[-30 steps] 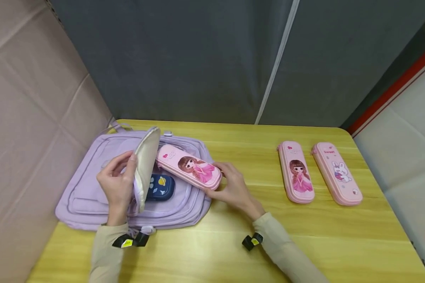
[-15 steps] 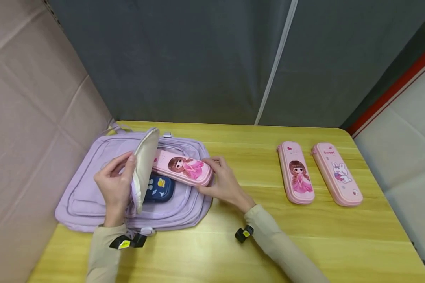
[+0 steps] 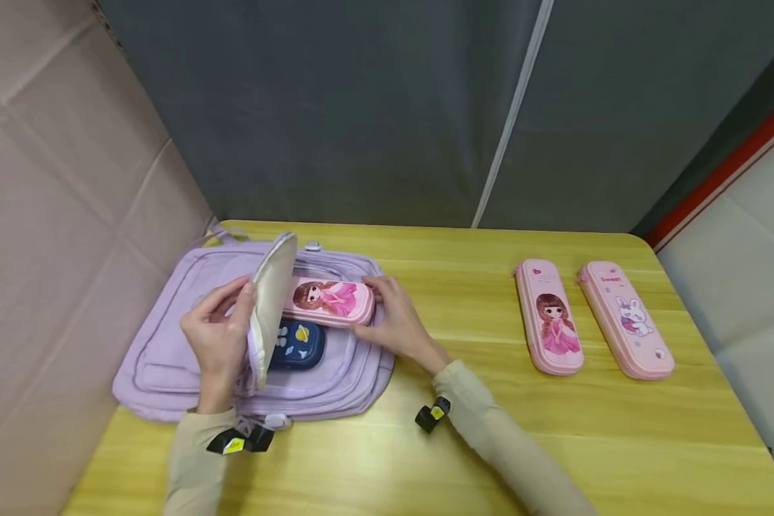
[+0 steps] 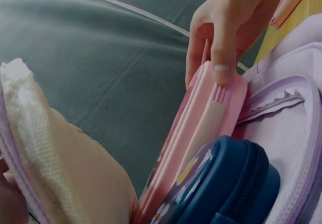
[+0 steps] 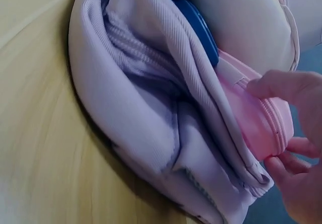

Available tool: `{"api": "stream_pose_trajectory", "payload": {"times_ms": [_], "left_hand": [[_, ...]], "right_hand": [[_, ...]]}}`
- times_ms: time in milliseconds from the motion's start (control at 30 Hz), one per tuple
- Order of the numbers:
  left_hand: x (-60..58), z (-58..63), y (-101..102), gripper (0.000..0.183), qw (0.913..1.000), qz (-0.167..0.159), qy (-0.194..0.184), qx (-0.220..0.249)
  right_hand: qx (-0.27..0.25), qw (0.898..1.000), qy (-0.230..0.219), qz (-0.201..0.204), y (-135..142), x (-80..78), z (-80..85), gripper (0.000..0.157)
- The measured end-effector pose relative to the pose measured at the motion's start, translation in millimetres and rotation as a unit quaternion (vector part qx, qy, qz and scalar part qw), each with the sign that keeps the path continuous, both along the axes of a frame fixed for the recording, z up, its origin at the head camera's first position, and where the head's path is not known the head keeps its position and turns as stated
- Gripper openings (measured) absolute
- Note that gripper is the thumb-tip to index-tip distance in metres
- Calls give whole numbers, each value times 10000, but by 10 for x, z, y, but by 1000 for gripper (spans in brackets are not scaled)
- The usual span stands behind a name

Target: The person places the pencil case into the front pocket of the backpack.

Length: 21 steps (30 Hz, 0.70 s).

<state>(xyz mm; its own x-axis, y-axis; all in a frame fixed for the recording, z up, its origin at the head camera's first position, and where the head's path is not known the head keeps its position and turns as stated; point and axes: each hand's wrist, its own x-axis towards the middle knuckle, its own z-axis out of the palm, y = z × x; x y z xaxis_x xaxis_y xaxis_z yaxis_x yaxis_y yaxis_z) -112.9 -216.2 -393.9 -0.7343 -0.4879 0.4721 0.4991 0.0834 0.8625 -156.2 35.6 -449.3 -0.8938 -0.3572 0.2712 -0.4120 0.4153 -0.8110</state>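
Note:
A lilac backpack [image 3: 180, 301] lies on the table, its front pocket flap [image 3: 274, 301] lifted. My left hand [image 3: 219, 333] pinches the flap's edge and holds it up, showing its cream lining. My right hand [image 3: 400, 322] grips the right end of a pink pencil case [image 3: 332, 299] printed with a doll in a pink dress. The far end of this case lies behind the flap, in the pocket. Beside it sits a dark blue case [image 3: 299, 344] with planet pictures, partly covered by the flap. In the left wrist view, the thumb [image 4: 222, 73] presses the pink case's zipped side.
Two more pink pencil cases lie at the right of the wooden table [image 3: 464, 444]: one with a doll [image 3: 550, 317], one with a rabbit [image 3: 627, 319]. A dark grey curtain [image 3: 361, 115] hangs behind, and a pale cloth wall [image 3: 71, 215] borders the left side.
My right hand has moved left with the pink pencil case, sliding it further under the flap and turning it more level. The left hand keeps holding the flap up.

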Motion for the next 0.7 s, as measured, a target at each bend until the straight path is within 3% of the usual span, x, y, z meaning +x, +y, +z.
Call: {"api": "stream_pose_trajectory", "payload": {"times_ms": [200, 567, 700], "left_hand": [[-4, -12, 19, 19, 10000, -56, 56, 35], [22, -17, 15, 18, 9998, 134, 128, -107], [13, -33, 19, 19, 9998, 16, 179, 108]], "right_hand": [[-537, 9979, -350, 21, -105, -12, 40, 73], [-324, 9981, -483, -206, -335, -140, 79, 64], [-461, 9967, -657, -156, -376, -167, 73, 61]]}}
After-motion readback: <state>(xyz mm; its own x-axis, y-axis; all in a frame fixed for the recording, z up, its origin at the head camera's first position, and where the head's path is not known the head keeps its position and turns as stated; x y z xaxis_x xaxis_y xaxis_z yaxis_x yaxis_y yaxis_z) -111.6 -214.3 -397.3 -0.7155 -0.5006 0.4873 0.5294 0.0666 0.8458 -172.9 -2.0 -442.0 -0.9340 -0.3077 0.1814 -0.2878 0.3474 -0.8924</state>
